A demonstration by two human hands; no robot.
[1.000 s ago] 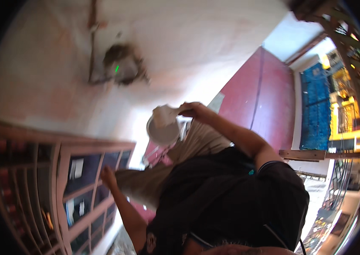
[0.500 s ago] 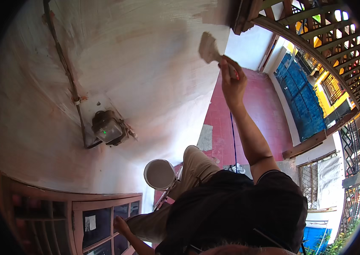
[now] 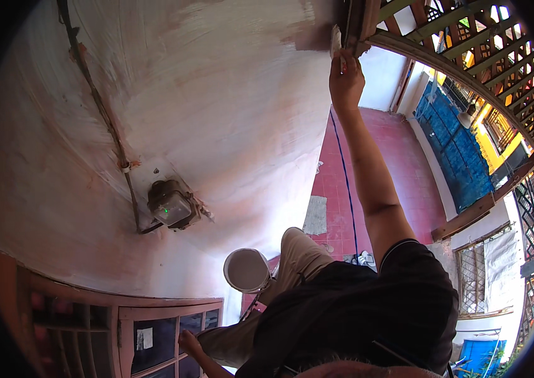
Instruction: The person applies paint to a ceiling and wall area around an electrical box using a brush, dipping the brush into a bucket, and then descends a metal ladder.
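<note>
My right hand [image 3: 346,79] is raised, closed on a paintbrush [image 3: 336,39] at the top of the streaked white wall [image 3: 216,101], by the dark wooden beam [image 3: 358,22]. My left hand [image 3: 189,343] is low by my trouser leg, in front of the paned window [image 3: 150,353]; its fingers look curled, and what they hold, if anything, is hidden. A white bucket [image 3: 245,269] stands beside my knee, against what looks like a partly hidden metal ladder [image 3: 254,302].
A glass-fronted fixture [image 3: 171,206] with a conduit [image 3: 100,101] is on the wall. A wooden lattice [image 3: 481,57] overhangs the right. Below lie red tiles [image 3: 387,145], a blue cord [image 3: 346,164] and shoes [image 3: 361,259]; a blue panel [image 3: 453,145] stands beyond.
My right hand rose from over the bucket with the brush, to the beam at the wall's top. My left hand stayed low.
</note>
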